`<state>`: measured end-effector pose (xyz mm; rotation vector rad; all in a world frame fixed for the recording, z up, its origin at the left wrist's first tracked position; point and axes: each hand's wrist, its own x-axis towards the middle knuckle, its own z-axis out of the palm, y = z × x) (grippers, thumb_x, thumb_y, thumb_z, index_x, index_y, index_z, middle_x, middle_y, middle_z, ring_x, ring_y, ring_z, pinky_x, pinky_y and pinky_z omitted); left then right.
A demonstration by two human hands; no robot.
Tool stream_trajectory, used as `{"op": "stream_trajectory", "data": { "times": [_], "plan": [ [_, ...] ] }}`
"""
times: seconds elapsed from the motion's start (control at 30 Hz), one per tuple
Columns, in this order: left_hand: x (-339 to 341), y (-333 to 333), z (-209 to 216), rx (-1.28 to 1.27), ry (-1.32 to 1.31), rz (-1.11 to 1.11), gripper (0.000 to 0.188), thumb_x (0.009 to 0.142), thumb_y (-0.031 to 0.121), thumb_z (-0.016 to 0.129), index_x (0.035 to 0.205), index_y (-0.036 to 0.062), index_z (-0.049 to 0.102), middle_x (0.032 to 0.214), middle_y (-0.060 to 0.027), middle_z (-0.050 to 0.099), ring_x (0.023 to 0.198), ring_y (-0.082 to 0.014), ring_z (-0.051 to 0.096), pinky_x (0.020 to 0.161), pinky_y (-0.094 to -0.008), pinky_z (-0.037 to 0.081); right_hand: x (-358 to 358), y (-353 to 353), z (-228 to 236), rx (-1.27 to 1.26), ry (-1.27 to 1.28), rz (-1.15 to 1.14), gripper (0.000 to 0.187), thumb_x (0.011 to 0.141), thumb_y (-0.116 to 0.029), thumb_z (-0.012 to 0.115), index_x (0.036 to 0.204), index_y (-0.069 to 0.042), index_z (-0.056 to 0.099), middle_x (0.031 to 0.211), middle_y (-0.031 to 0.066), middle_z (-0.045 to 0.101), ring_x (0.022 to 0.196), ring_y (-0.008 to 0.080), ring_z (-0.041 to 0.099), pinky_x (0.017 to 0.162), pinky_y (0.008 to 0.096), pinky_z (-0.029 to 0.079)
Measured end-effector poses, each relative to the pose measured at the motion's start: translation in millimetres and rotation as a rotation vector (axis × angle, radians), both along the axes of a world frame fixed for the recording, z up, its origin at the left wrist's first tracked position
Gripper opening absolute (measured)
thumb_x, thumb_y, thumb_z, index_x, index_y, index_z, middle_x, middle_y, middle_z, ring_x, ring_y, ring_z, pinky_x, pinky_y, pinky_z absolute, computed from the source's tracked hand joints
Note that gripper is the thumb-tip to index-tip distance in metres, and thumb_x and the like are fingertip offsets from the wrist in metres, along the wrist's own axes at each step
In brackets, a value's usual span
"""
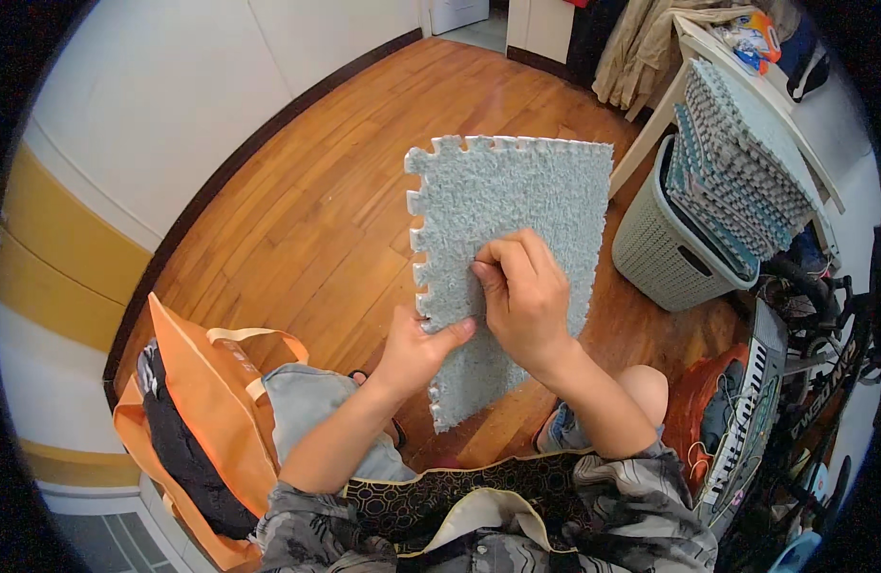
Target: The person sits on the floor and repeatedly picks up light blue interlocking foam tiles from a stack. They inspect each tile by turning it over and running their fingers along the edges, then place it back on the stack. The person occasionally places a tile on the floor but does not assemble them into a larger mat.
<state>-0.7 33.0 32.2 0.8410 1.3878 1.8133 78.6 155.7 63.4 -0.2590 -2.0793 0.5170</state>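
Observation:
A pale blue-green fluffy foam mat tile (512, 186) with jigsaw-notched edges is held up, tilted, in front of me. My left hand (412, 351) grips its left edge, the thumb lying on the fluffy face and the other fingers hidden behind. Over the middle of that face, my right hand (526, 296) is closed in a pinch, thumb against forefinger. Whatever may be between those fingertips is too small to make out. They appear to be at or close to the pile.
A grey woven-look basket (665, 248) at the right holds a stack of similar tiles (736, 162), beside a white table (693, 43). An electronic keyboard (741, 420) and a bicycle (822, 382) stand nearer. An orange bag (216, 401) with dark fabric is at my left, on the wooden floor (316, 201).

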Motion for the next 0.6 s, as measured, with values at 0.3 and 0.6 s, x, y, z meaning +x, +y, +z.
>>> {"op": "stream_trajectory", "data": {
  "times": [0.3, 0.6],
  "plan": [
    [-5.0, 0.5, 11.6, -0.045, -0.168, -0.032, 0.018, 0.075, 0.002, 0.061, 0.092, 0.0015, 0.059, 0.086, -0.0002, 0.06, 0.079, -0.0077, 0.053, 0.07, -0.0259, 0.045, 2.0, 0.7, -0.4, -0.084, -0.124, 0.285, 0.012, 0.073, -0.006, 0.061, 0.076, -0.005, 0.049, 0.073, 0.0095, 0.048, 0.071, 0.0279, 0.048, 0.061, 0.0376, 0.041],
    [-9.5, 2.2, 4.7, -0.064, -0.064, -0.035, 0.022, 0.074, 0.0, 0.059, 0.097, 0.0017, 0.058, 0.09, -0.0016, 0.06, 0.082, -0.0099, 0.056, 0.072, -0.0275, 0.046, -2.8, 5.1, 2.6, -0.038, -0.183, 0.359, 0.013, 0.072, -0.007, 0.062, 0.078, -0.005, 0.051, 0.075, 0.0084, 0.051, 0.07, 0.0275, 0.05, 0.063, 0.0368, 0.041]
  ]
}}
